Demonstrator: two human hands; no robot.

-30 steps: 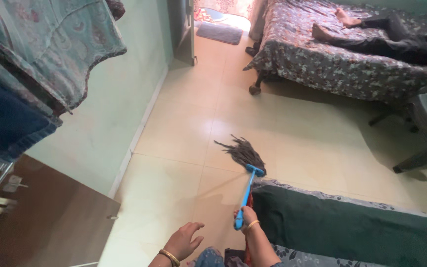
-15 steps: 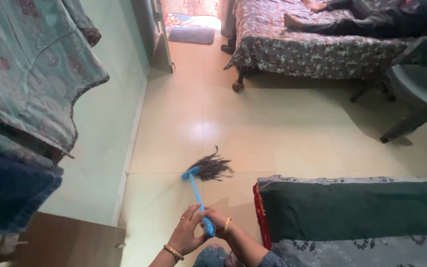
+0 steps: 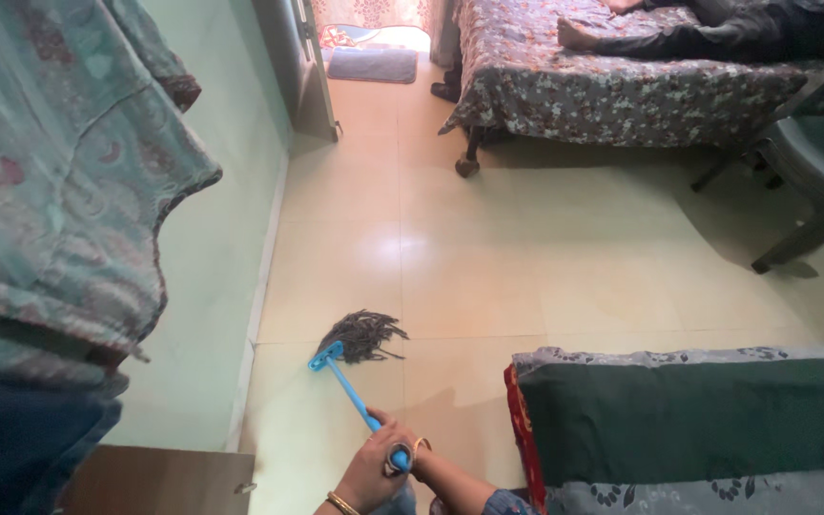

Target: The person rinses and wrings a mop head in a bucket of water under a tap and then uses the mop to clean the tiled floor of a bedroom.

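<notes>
The mop (image 3: 360, 358) has a bright blue handle and dark, splayed strings resting on the floor (image 3: 526, 257). The left hand (image 3: 369, 472) is closed around its top; the right hand (image 3: 410, 456), mostly hidden, seems to grip it too.

We see no packages, labels, signs or screens anywhere in this room. Nothing of that kind stands on the near or far floor, nor to the left or right.
</notes>
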